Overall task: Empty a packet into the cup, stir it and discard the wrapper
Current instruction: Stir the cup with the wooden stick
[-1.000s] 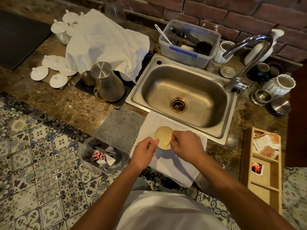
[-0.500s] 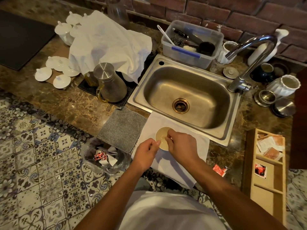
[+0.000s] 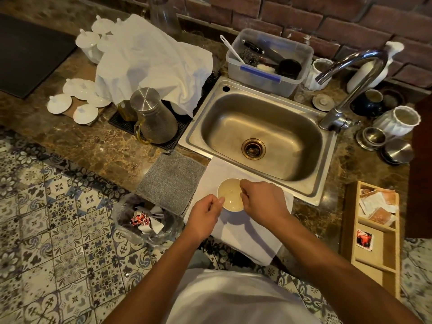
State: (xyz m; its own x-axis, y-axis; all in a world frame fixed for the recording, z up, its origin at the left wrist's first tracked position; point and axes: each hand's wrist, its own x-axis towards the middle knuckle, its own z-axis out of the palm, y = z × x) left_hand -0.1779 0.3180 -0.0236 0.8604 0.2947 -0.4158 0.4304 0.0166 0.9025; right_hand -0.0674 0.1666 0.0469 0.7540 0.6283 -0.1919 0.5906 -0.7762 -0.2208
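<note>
Cup (image 3: 230, 195) of pale liquid on a white cloth (image 3: 245, 230) at the worktop's front edge, just before the sink (image 3: 257, 136).
Stirring appeared to be in hand: the right hand (image 3: 261, 202), fingers pinched over the rim, presumably held a stirrer too small to make out; the left hand (image 3: 204, 216), loosely curled, steadied the cup's side. Discarding the wrapper, likely into the bag (image 3: 145, 220) below, would follow.

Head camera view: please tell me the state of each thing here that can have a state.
Small white cup: upright on the white cloth, holding pale liquid.
Left hand: fingers at the cup's rim.
Right hand: closed over the cup, contents hidden.
Steel sink: empty, dry-looking.
Curved steel faucet: not running.
Clear plastic trash bag: open, holding wrappers.
</note>
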